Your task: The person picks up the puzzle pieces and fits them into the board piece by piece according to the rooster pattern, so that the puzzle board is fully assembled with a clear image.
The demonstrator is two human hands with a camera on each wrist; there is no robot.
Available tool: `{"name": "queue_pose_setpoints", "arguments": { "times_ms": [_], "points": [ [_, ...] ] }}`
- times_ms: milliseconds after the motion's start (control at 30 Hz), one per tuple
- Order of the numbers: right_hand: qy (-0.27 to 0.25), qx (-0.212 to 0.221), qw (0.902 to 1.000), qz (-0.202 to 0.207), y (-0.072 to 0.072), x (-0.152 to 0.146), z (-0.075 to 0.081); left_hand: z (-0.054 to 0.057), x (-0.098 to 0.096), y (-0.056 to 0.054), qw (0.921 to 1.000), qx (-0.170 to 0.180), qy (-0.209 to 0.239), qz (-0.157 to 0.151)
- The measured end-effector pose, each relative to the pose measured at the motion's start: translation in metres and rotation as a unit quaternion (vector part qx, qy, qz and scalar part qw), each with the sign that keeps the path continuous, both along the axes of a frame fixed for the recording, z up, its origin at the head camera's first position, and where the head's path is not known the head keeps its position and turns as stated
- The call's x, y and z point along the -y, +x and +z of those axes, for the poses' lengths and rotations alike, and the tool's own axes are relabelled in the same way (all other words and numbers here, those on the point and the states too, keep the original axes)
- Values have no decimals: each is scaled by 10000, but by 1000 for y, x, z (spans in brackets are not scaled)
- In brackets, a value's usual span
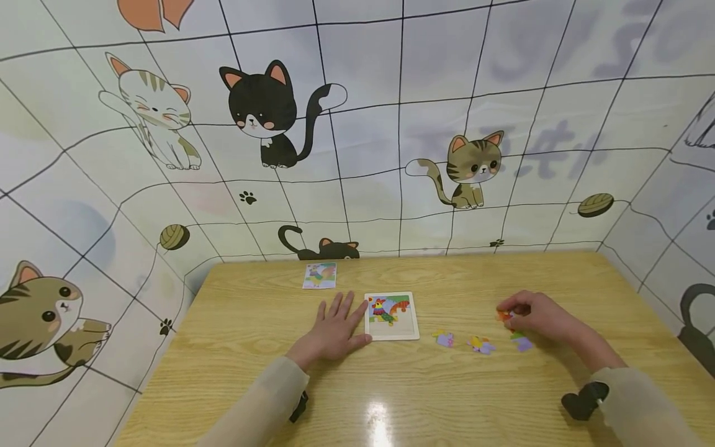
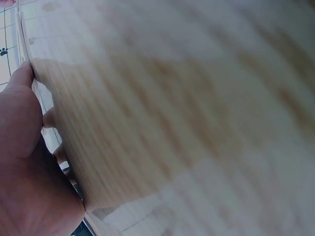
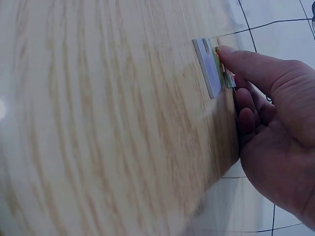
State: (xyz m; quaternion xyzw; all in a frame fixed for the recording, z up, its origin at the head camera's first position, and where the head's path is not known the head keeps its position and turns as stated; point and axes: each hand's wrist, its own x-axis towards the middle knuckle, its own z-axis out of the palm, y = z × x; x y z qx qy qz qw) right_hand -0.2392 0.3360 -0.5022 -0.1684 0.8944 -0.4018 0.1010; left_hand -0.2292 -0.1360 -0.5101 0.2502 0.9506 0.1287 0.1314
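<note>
A square puzzle frame (image 1: 416, 329) lies on the table with a partly assembled rooster picture (image 1: 385, 309) in it; its lower part shows bare backing. My left hand (image 1: 334, 329) rests palm down with fingers spread, thumb and index fingertip at the frame's left edge. In the left wrist view, that hand (image 2: 19, 142) lies along the tabletop. At the right, my right hand (image 1: 540, 315) pinches an orange puzzle piece (image 1: 505, 315) between thumb and fingers. Just below it lies a purple and green piece (image 1: 522, 341), also close by the right thumb in the right wrist view (image 3: 209, 69).
Between the frame and my right hand lie a purple and yellow piece (image 1: 444, 339) and a yellow and purple piece (image 1: 481, 344). A small rooster picture card (image 1: 320, 275) is at the back left of the wooden table (image 1: 447, 397). Cat-print walls (image 1: 368, 136) border the table.
</note>
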Motion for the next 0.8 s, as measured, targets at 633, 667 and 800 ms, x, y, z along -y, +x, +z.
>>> {"name": "queue_pose_setpoints", "arguments": {
  "times_ms": [633,667,800],
  "points": [
    [-67,39,9997,-243,-4,6,-3,2,2,3,10000,40,76,-9],
    [-27,18,9996,-263,-4,6,-2,3,1,3,10000,53,42,-3],
    [139,-144,9994,-299,-3,9,2,6,0,3,10000,27,-62,-6]
  ]
}}
